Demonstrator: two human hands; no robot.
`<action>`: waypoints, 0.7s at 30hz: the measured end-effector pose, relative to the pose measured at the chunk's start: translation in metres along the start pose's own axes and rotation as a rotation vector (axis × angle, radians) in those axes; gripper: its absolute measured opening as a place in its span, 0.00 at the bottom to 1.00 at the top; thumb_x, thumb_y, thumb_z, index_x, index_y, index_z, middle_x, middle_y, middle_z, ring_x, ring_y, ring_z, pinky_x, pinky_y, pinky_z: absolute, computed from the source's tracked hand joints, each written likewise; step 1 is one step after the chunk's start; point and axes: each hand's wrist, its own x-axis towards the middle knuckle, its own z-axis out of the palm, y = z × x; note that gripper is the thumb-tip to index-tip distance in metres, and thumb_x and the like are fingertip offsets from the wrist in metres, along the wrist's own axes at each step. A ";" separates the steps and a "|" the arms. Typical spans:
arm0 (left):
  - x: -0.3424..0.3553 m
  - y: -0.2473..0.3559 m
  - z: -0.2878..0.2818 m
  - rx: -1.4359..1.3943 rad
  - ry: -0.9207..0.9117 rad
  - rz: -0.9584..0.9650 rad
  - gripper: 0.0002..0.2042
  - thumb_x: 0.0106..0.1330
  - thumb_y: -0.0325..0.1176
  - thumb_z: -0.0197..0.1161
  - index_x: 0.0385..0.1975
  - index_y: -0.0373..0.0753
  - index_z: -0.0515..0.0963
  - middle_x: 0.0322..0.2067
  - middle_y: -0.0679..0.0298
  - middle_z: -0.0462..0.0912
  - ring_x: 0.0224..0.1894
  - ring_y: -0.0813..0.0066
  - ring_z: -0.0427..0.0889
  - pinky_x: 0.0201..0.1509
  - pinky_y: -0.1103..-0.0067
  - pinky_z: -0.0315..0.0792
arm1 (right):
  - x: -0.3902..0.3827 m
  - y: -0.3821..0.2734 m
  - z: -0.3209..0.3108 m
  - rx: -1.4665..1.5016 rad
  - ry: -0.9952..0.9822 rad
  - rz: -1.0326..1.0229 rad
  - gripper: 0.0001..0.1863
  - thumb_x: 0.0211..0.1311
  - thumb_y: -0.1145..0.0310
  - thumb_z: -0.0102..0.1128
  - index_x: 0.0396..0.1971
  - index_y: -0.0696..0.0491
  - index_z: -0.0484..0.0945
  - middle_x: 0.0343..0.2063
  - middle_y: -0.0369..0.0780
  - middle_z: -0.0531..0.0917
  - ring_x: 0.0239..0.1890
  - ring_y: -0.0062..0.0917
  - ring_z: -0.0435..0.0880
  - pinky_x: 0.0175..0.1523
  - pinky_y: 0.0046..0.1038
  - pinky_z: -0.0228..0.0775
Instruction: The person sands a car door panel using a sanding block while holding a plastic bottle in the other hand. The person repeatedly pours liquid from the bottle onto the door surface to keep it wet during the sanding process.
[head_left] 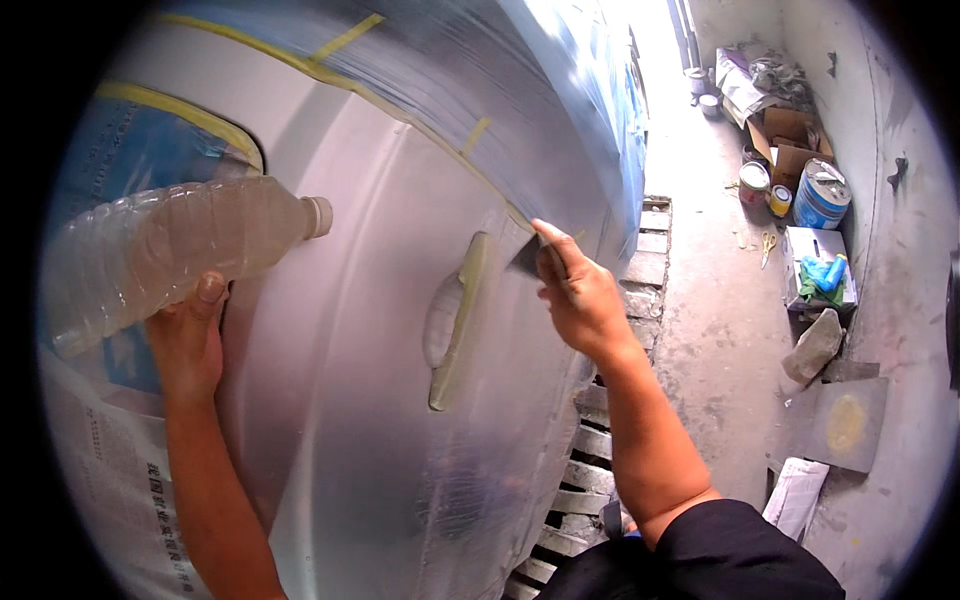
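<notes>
A large clear plastic bottle [165, 245] with a pale cap lies tilted sideways in my left hand [190, 340], its neck toward the right. My right hand [585, 305] pinches a thin dark sheet, which looks like sandpaper [524, 258], against the light silvery door [330, 240] of a vehicle, close to its taped edge. Below and left of that hand is the door handle [460, 320], covered in yellowish masking tape. Yellow tape [325, 72] borders the panel. Clear plastic film [450, 75] covers the body beyond it. Blue sheeting [100, 160] covers the window behind the bottle.
Newspaper [120, 480] hangs at the lower left. Grey slats [585, 475] lie on the floor along the vehicle. Against the right wall stand cans [754, 183], a blue drum [822, 200], a cardboard box [790, 130] and a stone [813, 347]. Yellow scissors [768, 247] lie nearby.
</notes>
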 end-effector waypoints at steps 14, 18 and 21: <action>0.002 -0.012 -0.009 0.082 0.048 0.061 0.35 0.59 0.34 0.70 0.63 0.36 0.58 0.59 0.59 0.65 0.61 0.67 0.66 0.65 0.71 0.61 | -0.018 0.023 -0.041 -0.353 0.092 -0.362 0.43 0.48 0.89 0.46 0.68 0.52 0.51 0.51 0.54 0.71 0.43 0.53 0.78 0.47 0.42 0.74; 0.002 -0.014 -0.010 0.056 0.063 0.016 0.36 0.59 0.34 0.70 0.64 0.35 0.57 0.60 0.58 0.64 0.62 0.65 0.65 0.67 0.70 0.60 | -0.025 0.017 -0.050 0.201 -0.265 -0.118 0.50 0.48 0.81 0.57 0.71 0.52 0.42 0.61 0.46 0.62 0.58 0.34 0.71 0.62 0.35 0.65; 0.004 -0.014 -0.015 0.098 0.066 0.007 0.35 0.59 0.33 0.69 0.64 0.35 0.57 0.60 0.58 0.64 0.61 0.65 0.65 0.67 0.70 0.60 | -0.026 0.018 -0.051 0.767 -0.423 0.005 0.51 0.50 0.74 0.62 0.71 0.52 0.40 0.61 0.46 0.62 0.57 0.34 0.72 0.60 0.36 0.68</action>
